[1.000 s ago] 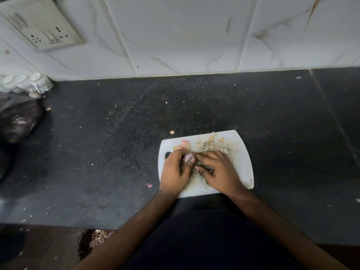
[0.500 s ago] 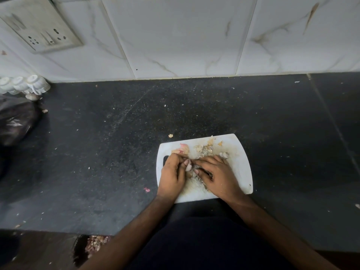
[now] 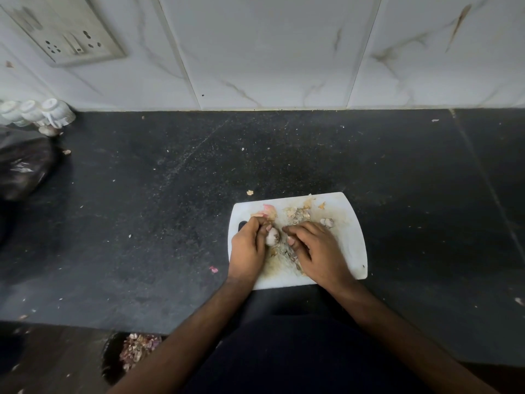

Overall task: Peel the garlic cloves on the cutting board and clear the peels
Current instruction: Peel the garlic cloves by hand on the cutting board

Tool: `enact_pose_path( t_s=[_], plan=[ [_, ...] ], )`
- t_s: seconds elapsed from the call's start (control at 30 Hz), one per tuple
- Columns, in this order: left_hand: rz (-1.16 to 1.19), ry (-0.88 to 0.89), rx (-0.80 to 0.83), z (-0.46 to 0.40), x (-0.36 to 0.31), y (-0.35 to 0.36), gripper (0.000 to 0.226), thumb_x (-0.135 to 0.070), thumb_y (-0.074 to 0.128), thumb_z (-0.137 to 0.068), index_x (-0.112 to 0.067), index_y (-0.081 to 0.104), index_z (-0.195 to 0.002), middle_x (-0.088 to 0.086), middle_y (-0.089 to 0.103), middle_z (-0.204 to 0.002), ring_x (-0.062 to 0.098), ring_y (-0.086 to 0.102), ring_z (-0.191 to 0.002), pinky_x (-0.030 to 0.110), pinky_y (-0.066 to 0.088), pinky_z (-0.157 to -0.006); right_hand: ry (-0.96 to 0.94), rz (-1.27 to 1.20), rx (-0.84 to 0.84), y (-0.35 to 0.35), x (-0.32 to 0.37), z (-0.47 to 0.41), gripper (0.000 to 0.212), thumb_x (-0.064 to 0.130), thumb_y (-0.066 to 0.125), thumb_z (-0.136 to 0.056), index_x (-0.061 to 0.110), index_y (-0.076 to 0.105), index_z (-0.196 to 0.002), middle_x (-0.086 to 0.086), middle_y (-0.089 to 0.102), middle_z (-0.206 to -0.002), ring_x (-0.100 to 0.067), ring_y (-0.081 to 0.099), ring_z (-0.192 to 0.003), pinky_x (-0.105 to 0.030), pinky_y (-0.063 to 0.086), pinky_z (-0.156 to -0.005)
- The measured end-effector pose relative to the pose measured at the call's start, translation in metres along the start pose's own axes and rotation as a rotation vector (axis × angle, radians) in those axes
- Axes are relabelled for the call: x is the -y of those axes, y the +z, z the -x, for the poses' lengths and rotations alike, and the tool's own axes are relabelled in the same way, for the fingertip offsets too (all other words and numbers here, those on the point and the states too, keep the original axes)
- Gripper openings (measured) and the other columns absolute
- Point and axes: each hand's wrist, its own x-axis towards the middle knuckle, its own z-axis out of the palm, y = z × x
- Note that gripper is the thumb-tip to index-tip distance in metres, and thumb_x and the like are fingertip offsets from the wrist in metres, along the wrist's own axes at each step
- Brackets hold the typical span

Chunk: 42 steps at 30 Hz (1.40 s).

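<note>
A dark counter [image 3: 170, 209] runs below a tiled wall [image 3: 270, 52], with a white board [image 3: 350, 237] near its front edge. Both hands rest on the board — the left hand [image 3: 247, 247] is curled around a pale clove [image 3: 272, 236], pinching it at the fingertips; the right hand [image 3: 319, 251] lies beside it, fingers bent and close together over a heap of peels [image 3: 288, 251], whether gripping any I cannot tell. More peels and a loose clove [image 3: 327, 222] lie at the board's far edge — a pink scrap [image 3: 213, 269] sits on the counter to the left.
</note>
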Motion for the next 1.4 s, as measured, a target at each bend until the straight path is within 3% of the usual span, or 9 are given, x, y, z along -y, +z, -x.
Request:
enact_pose_path(
  t_s=[0.17,0.33,0.47,0.6,0.7,0.77,0.93,1.03,1.4],
  plan=[
    [0.051,0.004,-0.030,0.001,-0.004,-0.003,0.010,-0.014,0.061,-0.102,-0.014,0.070,-0.098,-0.005,0.072,-0.089,0.014,0.067,-0.087,0.021,0.051,-0.077,-0.089,0.278,0.091,0.003,0.007,-0.001,0.067,0.076,0.033,-0.096,0.031,0.053,-0.141,0.008,0.057,-0.122,-0.019,0.054,-0.116,-0.041,0.045,-0.098],
    [0.051,0.038,0.009,0.005,-0.010,-0.008,0.017,-0.006,0.060,-0.102,-0.013,0.075,-0.105,-0.026,0.072,-0.092,-0.001,0.068,-0.091,0.009,0.048,-0.080,-0.020,0.313,0.044,0.005,0.012,-0.004,0.062,0.076,0.045,-0.091,0.036,0.051,-0.139,0.009,0.053,-0.115,-0.017,0.055,-0.108,-0.036,0.048,-0.091],
    [0.027,0.082,0.060,0.004,-0.010,-0.013,0.020,-0.005,0.060,-0.102,-0.013,0.075,-0.112,-0.040,0.068,-0.099,-0.008,0.067,-0.095,0.007,0.048,-0.084,-0.008,0.329,0.018,0.006,0.012,-0.003,0.054,0.067,0.052,-0.093,0.036,0.053,-0.138,0.009,0.054,-0.114,-0.018,0.055,-0.107,-0.035,0.048,-0.088],
    [0.037,0.120,0.081,0.006,-0.006,-0.013,0.015,-0.005,0.070,-0.095,-0.012,0.077,-0.107,-0.021,0.074,-0.104,-0.002,0.070,-0.098,0.018,0.056,-0.087,-0.031,0.261,0.013,0.009,0.008,0.001,0.053,0.056,0.056,-0.096,0.027,0.059,-0.139,0.010,0.062,-0.123,-0.018,0.054,-0.114,-0.041,0.051,-0.095],
    [-0.006,0.178,0.073,0.003,-0.008,-0.013,0.012,-0.004,0.074,-0.092,-0.011,0.079,-0.100,-0.007,0.074,-0.102,-0.004,0.067,-0.098,0.014,0.053,-0.086,-0.040,0.228,-0.004,0.010,0.007,0.003,0.053,0.054,0.052,-0.097,0.023,0.061,-0.139,0.012,0.067,-0.126,-0.013,0.050,-0.108,-0.039,0.053,-0.091],
    [-0.038,0.194,0.076,-0.001,-0.010,-0.016,0.010,-0.006,0.077,-0.090,-0.013,0.080,-0.096,-0.007,0.072,-0.098,0.000,0.068,-0.093,0.012,0.053,-0.080,-0.038,0.214,-0.013,0.010,0.008,0.004,0.052,0.053,0.051,-0.096,0.022,0.062,-0.138,0.013,0.068,-0.125,-0.013,0.052,-0.106,-0.038,0.054,-0.088],
    [-0.092,0.200,0.111,-0.008,-0.009,-0.021,0.008,-0.010,0.077,-0.090,-0.015,0.082,-0.095,-0.006,0.072,-0.092,0.009,0.070,-0.086,0.034,0.061,-0.075,-0.046,0.204,-0.020,0.011,0.007,0.004,0.049,0.049,0.055,-0.095,0.024,0.063,-0.137,0.014,0.069,-0.125,-0.014,0.054,-0.107,-0.039,0.056,-0.086],
    [-0.092,0.175,0.085,-0.006,-0.011,-0.020,0.008,-0.006,0.077,-0.089,-0.012,0.081,-0.093,-0.004,0.072,-0.091,0.008,0.070,-0.085,0.031,0.060,-0.075,-0.052,0.203,-0.004,0.012,0.006,0.004,0.049,0.046,0.066,-0.094,0.026,0.061,-0.139,0.015,0.068,-0.126,-0.014,0.054,-0.108,-0.041,0.054,-0.090],
    [-0.033,0.002,0.059,-0.002,-0.005,-0.021,0.009,-0.008,0.074,-0.091,-0.014,0.079,-0.095,-0.005,0.075,-0.093,0.004,0.069,-0.085,0.012,0.051,-0.076,-0.040,0.170,0.021,0.010,0.007,0.003,0.048,0.047,0.065,-0.095,0.031,0.060,-0.140,0.017,0.068,-0.123,-0.016,0.056,-0.105,-0.042,0.052,-0.089]
  ],
)
